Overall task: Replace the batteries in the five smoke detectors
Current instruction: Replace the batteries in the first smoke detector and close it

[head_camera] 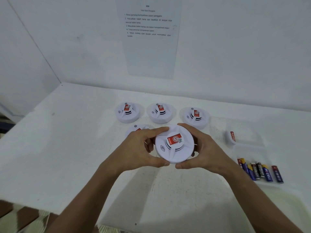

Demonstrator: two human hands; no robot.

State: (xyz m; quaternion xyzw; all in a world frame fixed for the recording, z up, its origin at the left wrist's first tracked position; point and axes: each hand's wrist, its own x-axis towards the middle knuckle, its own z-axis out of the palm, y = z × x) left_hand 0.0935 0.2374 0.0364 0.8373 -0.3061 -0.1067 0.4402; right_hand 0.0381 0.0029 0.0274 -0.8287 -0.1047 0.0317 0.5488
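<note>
Both my hands hold one round white smoke detector (175,145) above the table, its red label facing up. My left hand (139,148) grips its left rim, my right hand (202,148) grips its right rim. Three more white detectors stand in a row behind: left (127,112), middle (160,112), right (195,116). Another detector (137,127) lies partly hidden behind my left hand. Several AA batteries (260,170) lie in a clear tray at the right.
A clear plastic container (244,137) with a red-labelled white item sits behind the battery tray. The white table (67,148) meets white walls at the back and left. A printed instruction sheet (148,36) hangs on the back wall.
</note>
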